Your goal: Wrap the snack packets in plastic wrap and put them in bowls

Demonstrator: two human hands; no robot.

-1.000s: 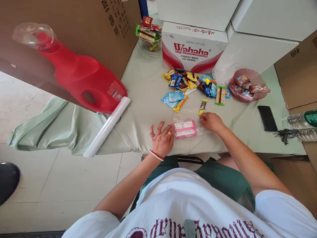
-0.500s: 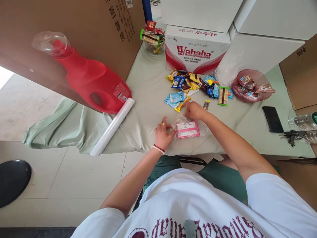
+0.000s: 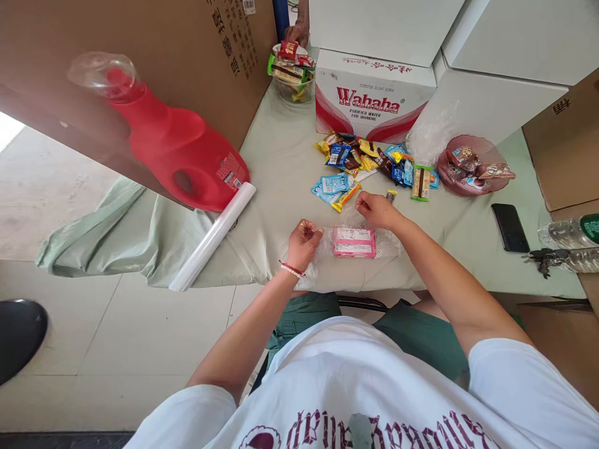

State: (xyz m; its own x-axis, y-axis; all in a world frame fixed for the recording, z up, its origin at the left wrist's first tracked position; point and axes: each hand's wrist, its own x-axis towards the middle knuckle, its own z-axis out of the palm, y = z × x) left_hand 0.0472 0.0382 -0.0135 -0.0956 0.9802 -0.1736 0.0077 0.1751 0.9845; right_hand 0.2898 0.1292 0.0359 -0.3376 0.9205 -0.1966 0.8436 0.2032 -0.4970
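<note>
In front of me lies a pink packet (image 3: 354, 242) with white labels, on a sheet of clear plastic wrap (image 3: 387, 242). My left hand (image 3: 304, 243) is closed in a pinch on the wrap's left edge. Just beyond the packet, my right hand (image 3: 374, 210) pinches the wrap's far edge. Light blue snack packets (image 3: 335, 184) and an orange-yellow snack bar (image 3: 346, 197) lie past the hands. A small snack (image 3: 391, 196) is partly hidden behind my right hand.
A pile of wrapped snacks (image 3: 358, 154) lies before a Wahaha carton (image 3: 373, 95). A plastic wrap roll (image 3: 213, 237) and red jug (image 3: 178, 149) stand left. Right are a pink bowl (image 3: 475, 181) and phone (image 3: 510, 227). Another person's hand (image 3: 298, 33) is at a snack bowl (image 3: 292, 91).
My left hand has shifted slightly left and closed on the wrap. My right hand has moved a little right, off the snack bar. Another person's hand has appeared at the far bowl.
</note>
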